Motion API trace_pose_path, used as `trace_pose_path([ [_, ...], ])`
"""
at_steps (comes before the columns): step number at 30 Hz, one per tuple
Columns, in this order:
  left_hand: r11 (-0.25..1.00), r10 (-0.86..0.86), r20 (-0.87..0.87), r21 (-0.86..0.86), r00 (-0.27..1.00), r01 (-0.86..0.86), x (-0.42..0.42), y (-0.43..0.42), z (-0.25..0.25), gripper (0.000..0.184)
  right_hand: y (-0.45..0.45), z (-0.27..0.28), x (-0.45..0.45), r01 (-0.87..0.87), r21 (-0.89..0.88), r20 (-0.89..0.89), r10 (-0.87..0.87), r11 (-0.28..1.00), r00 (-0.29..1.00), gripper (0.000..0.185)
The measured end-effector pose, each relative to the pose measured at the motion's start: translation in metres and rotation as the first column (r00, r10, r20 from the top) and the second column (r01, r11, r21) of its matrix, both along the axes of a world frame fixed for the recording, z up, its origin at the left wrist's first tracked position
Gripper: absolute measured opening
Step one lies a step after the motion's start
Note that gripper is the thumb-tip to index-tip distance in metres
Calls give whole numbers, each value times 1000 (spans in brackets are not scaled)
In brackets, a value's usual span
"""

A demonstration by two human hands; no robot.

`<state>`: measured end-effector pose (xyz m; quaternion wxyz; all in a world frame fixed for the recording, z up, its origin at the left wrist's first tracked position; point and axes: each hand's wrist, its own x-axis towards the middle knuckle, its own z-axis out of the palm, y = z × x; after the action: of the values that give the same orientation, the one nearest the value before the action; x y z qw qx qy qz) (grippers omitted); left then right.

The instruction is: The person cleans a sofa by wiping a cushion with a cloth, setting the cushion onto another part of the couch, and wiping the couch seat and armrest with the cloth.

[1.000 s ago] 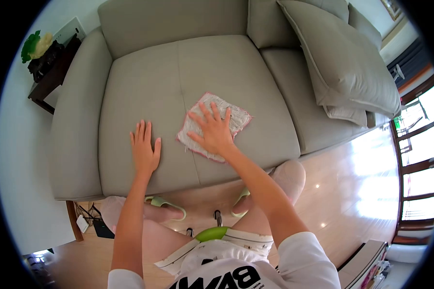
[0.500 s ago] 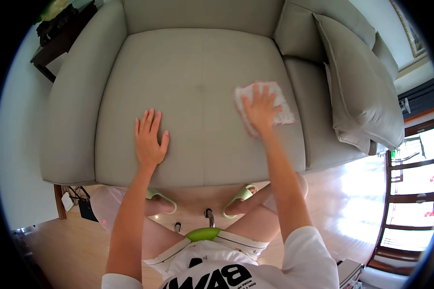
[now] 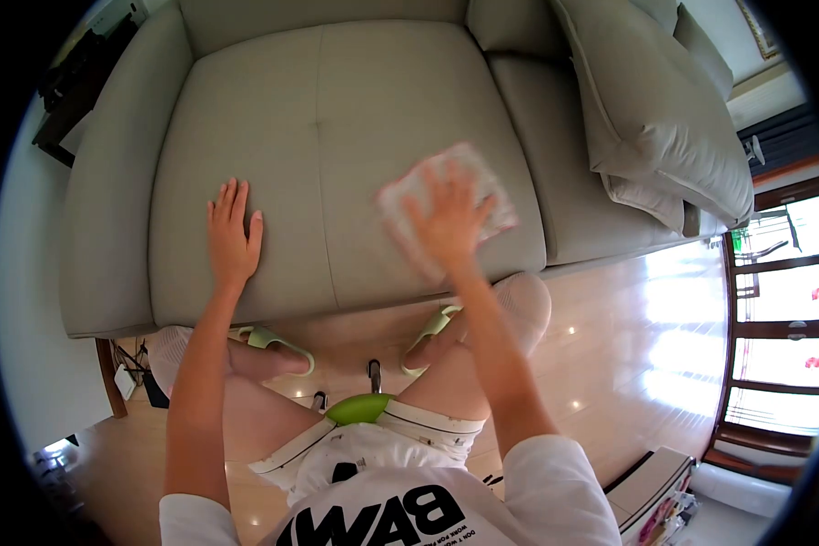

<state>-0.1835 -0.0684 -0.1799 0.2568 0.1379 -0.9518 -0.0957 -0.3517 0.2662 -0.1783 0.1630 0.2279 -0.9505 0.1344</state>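
My right hand [image 3: 450, 223] lies on a white cloth with a pink edge [image 3: 405, 196], fingers spread, pressing it to the beige sofa seat [image 3: 273, 109]. Slight motion blur softens this hand and the cloth's lower side. Further left, my left hand [image 3: 234, 241] rests flat on the same cushion with its fingers stretched out and nothing under it that I can see. A seam runs down the cushion between the two hands.
Beige cushions [image 3: 655, 100] lean on the sofa's right section, and a padded armrest [image 3: 118, 200] bounds the left. A green seat [image 3: 359, 409] shows between my thighs. Green slippers [image 3: 278, 344] are on my feet. A low cabinet [image 3: 651, 487] stands at lower right.
The sofa has shifted left and up in the view. My right hand and the cloth have moved closer to the cushion's front edge, and the cloth has turned. My left hand stays on the seat.
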Motion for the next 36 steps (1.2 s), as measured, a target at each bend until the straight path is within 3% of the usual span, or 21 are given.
trace_pose_path([
  [3,1000,4,-1,13,1000,-4,0,-1,3,53,50,2,-70,324,-24,93,-321,946,943,69],
  [7,999,32,-18,-1,999,-32,-1,0,-1,53,39,-7,-55,464,5,91,-463,886,882,73],
  [9,1000,16,-34,-8,999,-16,-2,-3,-4,53,1,-16,-4,434,21,15,-434,901,901,77],
  [13,1000,20,-26,-15,999,-20,-2,-5,-9,49,-70,-14,143,32,-174,45,-25,984,999,81],
  [16,1000,-9,-30,-12,1000,8,-3,-9,-12,49,-78,-25,178,-110,-267,33,123,957,992,79],
  [19,999,-18,-21,-35,1000,17,-1,-9,-16,48,-36,-29,140,-156,-205,13,162,966,987,72],
  [23,998,9,17,-67,1000,-8,2,-4,-6,48,45,-32,67,293,-168,-57,-306,941,950,67],
  [25,997,20,32,-72,999,-18,2,-1,-1,47,85,-34,35,490,-188,21,-495,851,868,68],
  [27,997,28,34,-73,999,-25,1,0,0,47,106,-29,18,674,-310,210,-643,670,736,71],
  [30,995,35,7,-89,999,-34,0,-2,-5,47,100,-43,16,665,-630,303,-661,401,686,82],
  [33,998,26,-22,-62,999,-27,-2,-4,-12,47,42,-44,50,665,-741,459,-656,89,599,94],
  [36,999,4,-59,-48,998,-7,-5,-10,-20,47,-58,-46,118,668,-744,584,-514,-28,629,103],
])
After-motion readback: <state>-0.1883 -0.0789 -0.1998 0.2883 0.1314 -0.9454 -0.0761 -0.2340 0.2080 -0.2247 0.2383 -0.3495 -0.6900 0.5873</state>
